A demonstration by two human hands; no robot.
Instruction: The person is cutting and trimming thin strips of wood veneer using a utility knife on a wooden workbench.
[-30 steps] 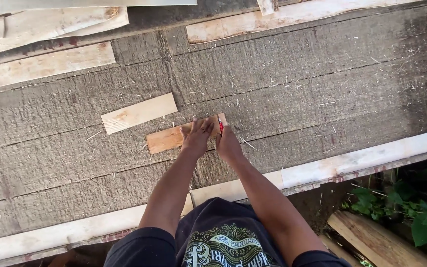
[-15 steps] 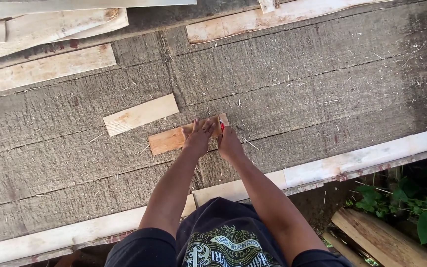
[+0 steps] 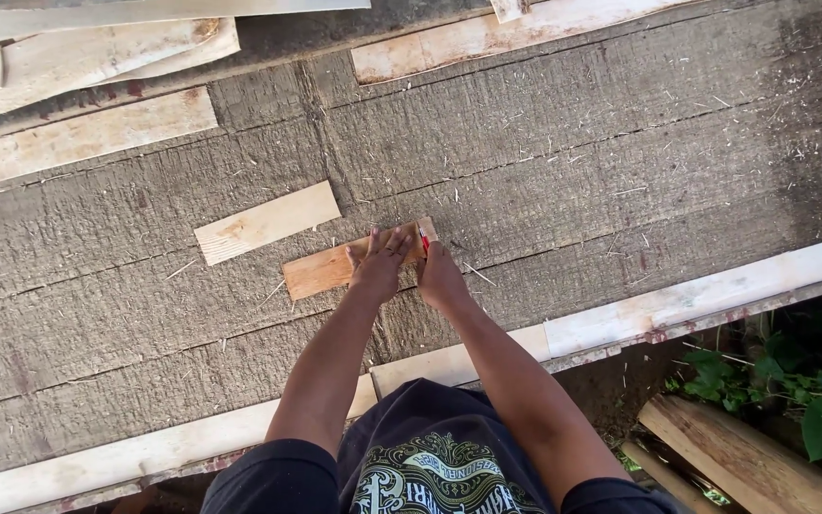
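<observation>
Strip: a short reddish-brown wooden strip (image 3: 330, 267) lies flat on the table, tilted so its right end sits a little higher in the picture than its left; its left half is bare, its right half is under the hands.
Table: a wide surface of rough grey planks (image 3: 573, 162) with long cracks and scattered pale splinters.
Left hand: the left hand (image 3: 380, 264) lies palm down on the strip, fingers spread and pressing flat on the wood; it is not curled around anything.
Right hand: the right hand (image 3: 440, 274) sits at the strip's right end, fingers closed around a marker, just beside the left hand and touching the strip.
Marker: a thin red marker (image 3: 423, 239) stands out of the right hand, its tip on or just above the strip's right end; which, I cannot tell.
Second strip: a paler strip (image 3: 266, 223) lies just up and left of the first, near it but apart, tilted the same way.
Near edge: a pale board (image 3: 696, 300) runs along the table's edge by the person's body.
Far side: more pale boards (image 3: 83, 138) lie at the upper left and top.
Below right: green leaves (image 3: 773, 376) and a loose plank (image 3: 744, 457) lie beyond the table's edge.
</observation>
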